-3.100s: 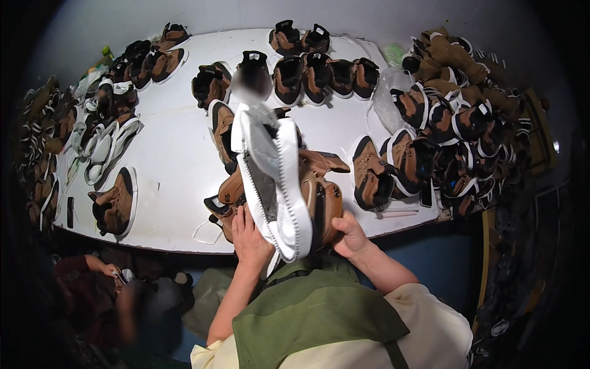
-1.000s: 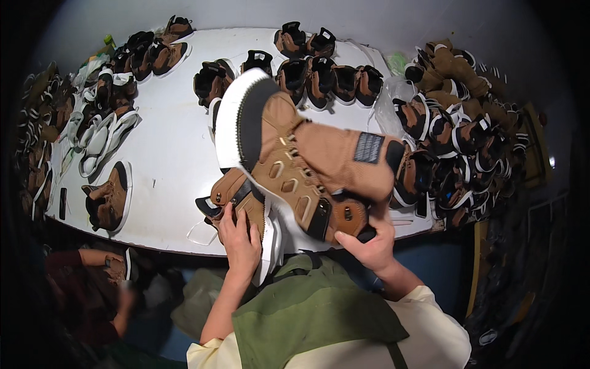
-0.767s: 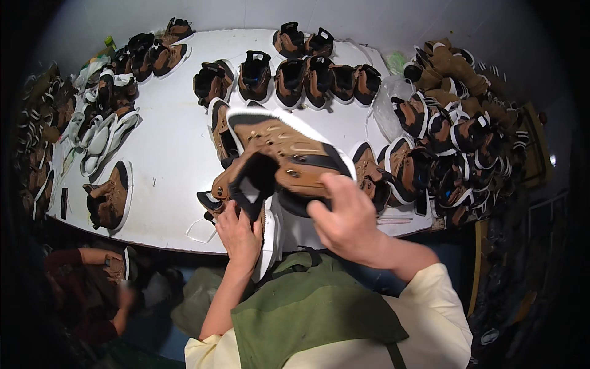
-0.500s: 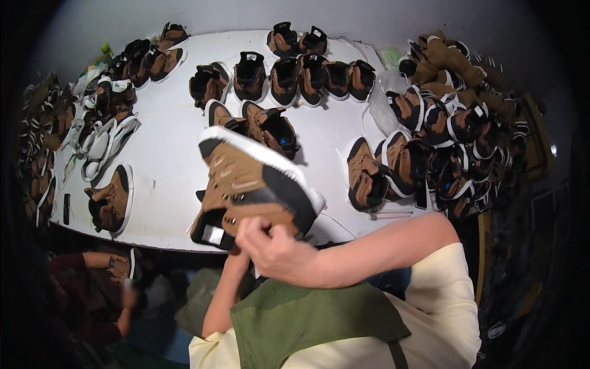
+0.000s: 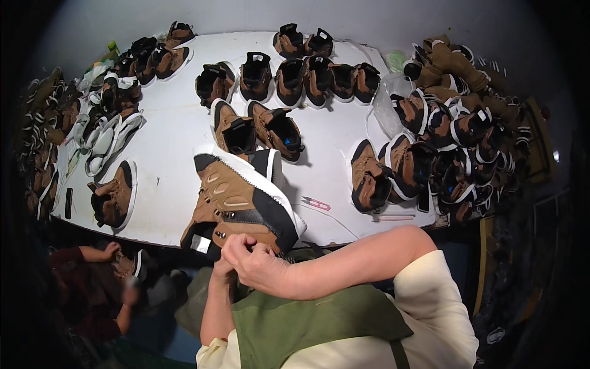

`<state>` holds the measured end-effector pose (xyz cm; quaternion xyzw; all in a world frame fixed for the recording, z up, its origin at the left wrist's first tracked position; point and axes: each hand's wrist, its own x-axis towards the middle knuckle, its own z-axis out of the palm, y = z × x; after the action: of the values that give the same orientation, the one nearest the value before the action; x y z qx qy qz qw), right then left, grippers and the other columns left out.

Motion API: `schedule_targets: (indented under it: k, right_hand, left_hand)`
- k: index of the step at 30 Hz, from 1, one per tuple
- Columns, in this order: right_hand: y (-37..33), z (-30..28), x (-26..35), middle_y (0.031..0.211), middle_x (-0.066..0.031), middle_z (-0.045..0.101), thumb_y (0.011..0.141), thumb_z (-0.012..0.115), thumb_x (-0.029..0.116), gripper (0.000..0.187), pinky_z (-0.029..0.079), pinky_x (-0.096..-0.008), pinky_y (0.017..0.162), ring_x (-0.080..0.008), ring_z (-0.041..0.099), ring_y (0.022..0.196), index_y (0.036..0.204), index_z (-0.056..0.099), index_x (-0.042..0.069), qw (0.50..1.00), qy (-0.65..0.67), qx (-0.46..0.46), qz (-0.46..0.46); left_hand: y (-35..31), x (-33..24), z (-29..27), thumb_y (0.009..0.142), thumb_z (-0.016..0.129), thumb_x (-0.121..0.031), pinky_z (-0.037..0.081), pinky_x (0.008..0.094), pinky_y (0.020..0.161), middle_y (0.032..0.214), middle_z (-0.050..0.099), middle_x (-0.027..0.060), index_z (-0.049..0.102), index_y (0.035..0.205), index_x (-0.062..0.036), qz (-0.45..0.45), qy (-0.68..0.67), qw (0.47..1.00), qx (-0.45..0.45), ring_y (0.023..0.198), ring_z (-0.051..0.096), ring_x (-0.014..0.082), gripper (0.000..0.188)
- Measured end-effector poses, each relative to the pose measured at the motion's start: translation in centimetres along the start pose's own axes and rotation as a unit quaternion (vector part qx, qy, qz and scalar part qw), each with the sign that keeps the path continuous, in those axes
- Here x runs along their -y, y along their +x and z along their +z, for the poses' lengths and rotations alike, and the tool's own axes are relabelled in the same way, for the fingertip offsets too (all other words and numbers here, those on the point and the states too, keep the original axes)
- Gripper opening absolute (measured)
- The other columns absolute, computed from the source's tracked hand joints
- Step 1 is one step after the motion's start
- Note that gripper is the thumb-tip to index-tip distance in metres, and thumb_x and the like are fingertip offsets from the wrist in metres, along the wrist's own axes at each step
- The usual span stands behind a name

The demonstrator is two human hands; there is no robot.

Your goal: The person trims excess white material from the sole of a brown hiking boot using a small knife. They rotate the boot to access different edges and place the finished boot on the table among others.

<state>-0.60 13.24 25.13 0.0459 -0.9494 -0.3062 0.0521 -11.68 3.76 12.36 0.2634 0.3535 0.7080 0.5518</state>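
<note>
A brown and black high-top shoe (image 5: 236, 187) with a white sole is held up tilted over the near table edge, its side turned toward me. Part of a second shoe (image 5: 268, 165) shows behind it. My left hand (image 5: 224, 270) grips the brown shoe from below near the collar; its fingers are mostly hidden. Crossing in front, my right hand (image 5: 258, 264) is closed, fingertips pinched against the shoe's collar edge. Whatever lies between those fingertips is too small to make out.
Several matching shoes stand on the white table (image 5: 166, 154). Pink-handled thread snips (image 5: 316, 203) lie right of the held shoe. Shoe piles (image 5: 467, 141) crowd the right side, with more at left. A co-worker's hand (image 5: 110, 251) is at a shoe, lower left.
The held shoe and both my hands have moved slightly left and down. The pink snips now show beside it. The co-worker's hand and shoe at lower left have shifted.
</note>
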Motion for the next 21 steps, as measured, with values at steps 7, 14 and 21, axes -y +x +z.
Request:
schedule_targets:
  k: [7, 14, 21]
  right_hand:
    - [-0.3, 1.5, 0.6, 0.098, -0.0164, 0.053, 0.08, 0.056, 0.023, 0.029, 0.032, -0.0251, 0.042, -0.0286, 0.047, 0.087, 0.09, 0.069, 0.0, 0.999, 0.043, -0.009, 0.029]
    - [-1.9, 3.0, -0.3, 0.1, -0.0188, 0.058, 0.076, 0.059, 0.019, 0.024, 0.043, -0.0247, 0.048, -0.0269, 0.056, 0.089, 0.086, 0.066, -0.001, 0.963, 0.22, -0.125, 0.093]
    - [-1.5, 3.0, -8.3, 0.088, -0.0127, 0.059, 0.078, 0.059, 0.004, 0.009, 0.053, -0.0379, 0.062, -0.0271, 0.061, 0.073, 0.087, 0.061, 0.003, 0.82, 0.517, -0.219, 0.112]
  left_hand:
    - [0.2, -1.2, 4.7, 0.092, 0.056, -0.024, 0.047, 0.0316, 0.088, 0.104, 0.058, 0.0091, 0.055, 0.109, 0.0, -0.032, -0.092, 0.981, -0.168, 0.098, 0.058, 0.0191, 0.03]
    - [1.4, -1.8, 6.6, 0.092, 0.055, -0.016, 0.05, 0.0286, 0.08, 0.1, 0.063, 0.0072, 0.056, 0.111, 0.0016, -0.05, -0.092, 0.957, -0.272, 0.087, 0.062, 0.0159, 0.025]
    - [1.8, -0.3, 5.6, 0.092, 0.055, -0.016, 0.047, 0.0295, 0.082, 0.105, 0.063, 0.0065, 0.056, 0.113, -0.0002, 0.006, -0.088, 0.943, -0.32, 0.092, 0.06, 0.014, 0.026]
